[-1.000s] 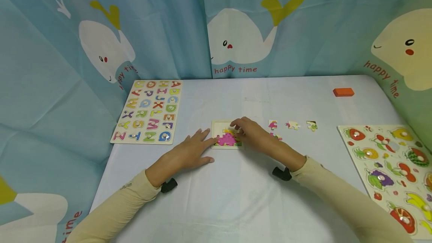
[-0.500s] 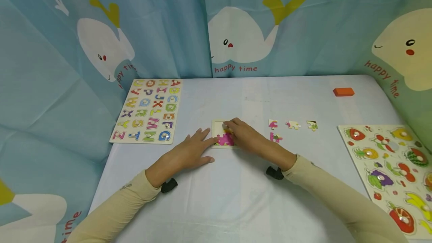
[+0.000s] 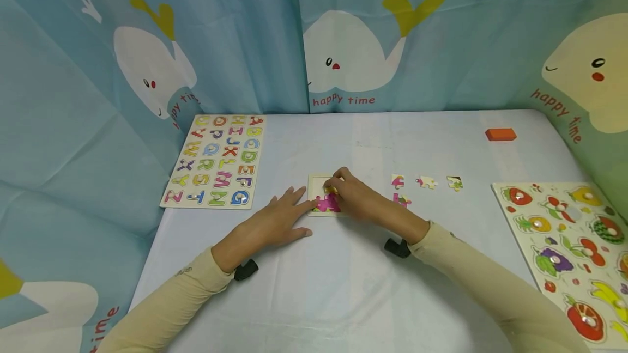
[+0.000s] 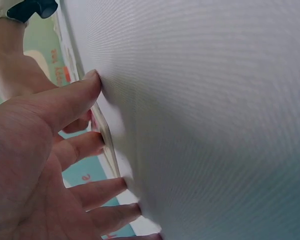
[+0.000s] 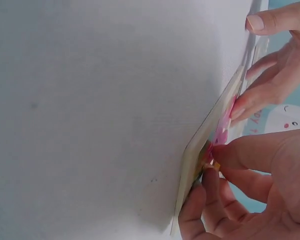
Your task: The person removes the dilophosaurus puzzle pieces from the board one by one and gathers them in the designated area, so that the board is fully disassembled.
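Note:
A small jigsaw tray (image 3: 318,183) lies mid-table, its lower part filled with pink puzzle pieces (image 3: 327,205). My left hand (image 3: 277,219) lies spread with straight fingers, the index fingertip at the tray's left edge over the pink pieces. Over the right half of the tray, my right hand (image 3: 360,198) pinches a puzzle piece (image 5: 217,165) with some yellow on it between thumb and fingers, mostly hidden by them. In the right wrist view its other fingertips (image 5: 192,200) rest along the tray's edge.
Several loose puzzle pieces (image 3: 427,182) lie right of the tray. A letter board (image 3: 211,162) is at the left, a fruit board (image 3: 564,255) at the right. Near the back right corner sits an orange block (image 3: 500,134). Curtains printed with whales (image 3: 353,53) surround the table.
My right hand has shifted left over the tray and then stayed nearly in place, uncovering more of a loose pink piece at its right. The left hand has kept still.

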`<state>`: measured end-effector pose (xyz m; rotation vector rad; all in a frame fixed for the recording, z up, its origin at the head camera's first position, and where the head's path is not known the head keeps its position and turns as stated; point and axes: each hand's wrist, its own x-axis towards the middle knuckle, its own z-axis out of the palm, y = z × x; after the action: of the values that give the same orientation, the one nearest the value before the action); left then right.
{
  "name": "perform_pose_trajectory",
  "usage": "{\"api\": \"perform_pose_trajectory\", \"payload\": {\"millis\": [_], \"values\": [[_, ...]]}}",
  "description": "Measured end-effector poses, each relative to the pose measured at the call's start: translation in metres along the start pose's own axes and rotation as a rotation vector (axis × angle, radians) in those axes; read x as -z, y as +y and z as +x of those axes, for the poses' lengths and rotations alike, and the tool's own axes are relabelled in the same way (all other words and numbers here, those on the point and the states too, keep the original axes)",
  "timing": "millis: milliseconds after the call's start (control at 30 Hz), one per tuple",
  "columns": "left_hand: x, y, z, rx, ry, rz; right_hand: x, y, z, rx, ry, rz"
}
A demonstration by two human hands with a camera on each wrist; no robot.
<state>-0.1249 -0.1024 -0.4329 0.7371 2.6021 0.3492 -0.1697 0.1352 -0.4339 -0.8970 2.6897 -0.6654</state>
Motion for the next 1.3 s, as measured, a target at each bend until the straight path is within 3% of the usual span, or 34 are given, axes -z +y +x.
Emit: {"api": "perform_pose_trajectory", "payload": {"millis": [167,433,733,867,967,1300], "values": [[-0.001,0.0,0.0,0.006,-0.002,-0.001,-0.001,0.004,-0.002,0.011,0.037,0.037],[0.0,0.0,0.0,0.007,0.0,-0.005,0.0,0.007,-0.006,0.12,0.125,0.004],[0.0,0.001,-0.001,0.001,0.003,-0.007,0.004,0.005,-0.007,0.107,0.127,0.06],[0.0,0.001,-0.001,-0.002,0.006,-0.009,0.013,0.003,-0.011,0.046,0.119,0.163],[0.0,0.001,-0.001,-0.003,0.006,-0.012,0.024,0.005,-0.017,0.003,0.168,0.204],[0.0,0.002,-0.002,-0.007,0.008,-0.021,0.057,0.041,-0.058,-0.163,0.323,0.155]]}}
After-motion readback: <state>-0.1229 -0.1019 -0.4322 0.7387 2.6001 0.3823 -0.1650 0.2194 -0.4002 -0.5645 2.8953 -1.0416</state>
